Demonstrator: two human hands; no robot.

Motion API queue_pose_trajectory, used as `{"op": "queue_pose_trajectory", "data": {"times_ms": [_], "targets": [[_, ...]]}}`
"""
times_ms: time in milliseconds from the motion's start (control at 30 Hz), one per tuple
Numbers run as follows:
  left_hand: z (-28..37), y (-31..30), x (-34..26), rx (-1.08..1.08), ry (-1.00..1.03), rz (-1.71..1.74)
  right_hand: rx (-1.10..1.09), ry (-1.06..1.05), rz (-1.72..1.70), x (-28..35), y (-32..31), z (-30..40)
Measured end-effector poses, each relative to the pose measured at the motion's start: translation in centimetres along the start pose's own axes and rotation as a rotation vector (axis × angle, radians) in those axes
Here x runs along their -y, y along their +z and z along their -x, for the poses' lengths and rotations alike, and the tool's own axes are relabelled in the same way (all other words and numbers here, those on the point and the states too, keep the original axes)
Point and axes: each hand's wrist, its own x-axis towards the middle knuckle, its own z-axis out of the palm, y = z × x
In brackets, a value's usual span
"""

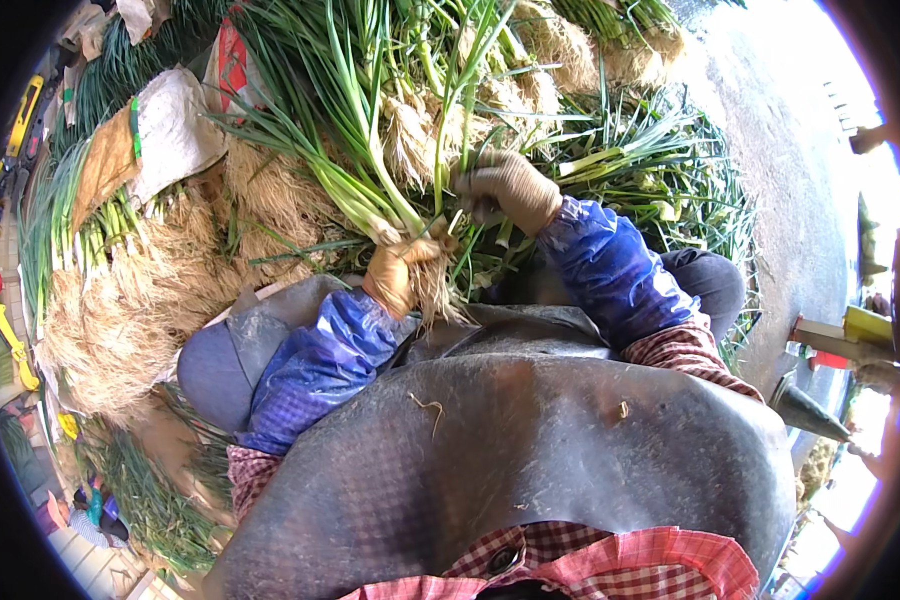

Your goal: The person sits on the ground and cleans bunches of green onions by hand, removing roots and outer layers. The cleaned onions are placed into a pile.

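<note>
My left hand, in a tan work glove, grips a small bunch of green onions near the base of the white stems. Their pale roots hang down beside the thumb, and the green leaves fan up and away. My right hand, also gloved, is raised just right of the bunch, beside an upright green stalk. Its fingers are curled and blurred by motion; whether they pinch a leaf is unclear. A dark waterproof apron covers my lap below both hands.
Rooted green onion bundles are heaped on the left, partly under a white sack. More bundles lie ahead. Loose leaves and stalks pile up on the right, beside wet pavement. Another person is far lower left.
</note>
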Motion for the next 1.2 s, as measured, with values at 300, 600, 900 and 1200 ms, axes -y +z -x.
{"op": "queue_pose_trajectory", "data": {"times_ms": [300, 600, 900, 1200], "targets": [[-1.0, -0.4, -1.1, 0.046, 0.006, 0.028, 0.82, 0.111, 1.515, -4.2, 3.0, 3.5], [-0.5, 0.1, -1.5, 0.149, -0.151, 0.04, -0.045, -0.774, 1.036, -3.0, -2.7, 0.1], [3.5, 3.7, -6.9, 0.741, 0.006, 0.265, 1.036, 0.187, 1.932, -9.0, -6.7, 0.5], [0.4, 1.4, -8.5, 0.297, 0.041, 0.102, -0.03, -0.392, 0.85, 4.1, -11.9, -6.7]]}}
